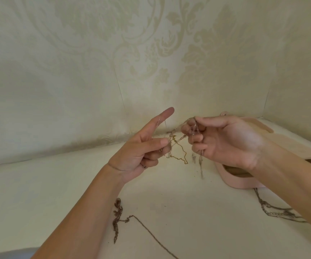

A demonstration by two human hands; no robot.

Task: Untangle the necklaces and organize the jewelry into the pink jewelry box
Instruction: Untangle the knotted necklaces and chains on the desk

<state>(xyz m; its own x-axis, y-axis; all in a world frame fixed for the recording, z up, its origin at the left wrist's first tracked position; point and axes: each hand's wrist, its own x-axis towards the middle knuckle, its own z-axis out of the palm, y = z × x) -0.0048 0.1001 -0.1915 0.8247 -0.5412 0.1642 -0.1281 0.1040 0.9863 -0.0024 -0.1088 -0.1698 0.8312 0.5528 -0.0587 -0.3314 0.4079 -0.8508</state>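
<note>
Loose chain nearest, tangled necklaces stretched between pinching left hand, gripping right hand

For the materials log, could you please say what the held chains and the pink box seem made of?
The held chains: fine metal, gold and silver tones, glinting; plated or solid unclear. The pink box: matte, smooth wall, possibly faux leather or plastic.

A tangle of thin gold and silver chains hangs stretched between the left fingers and the right fingers, with loose ends dangling under the right ones. The pink jewelry box stands open, below and behind the right fingers. A dark chain lies well below the left fingers. A silver chain lies just in front of the box.
</note>
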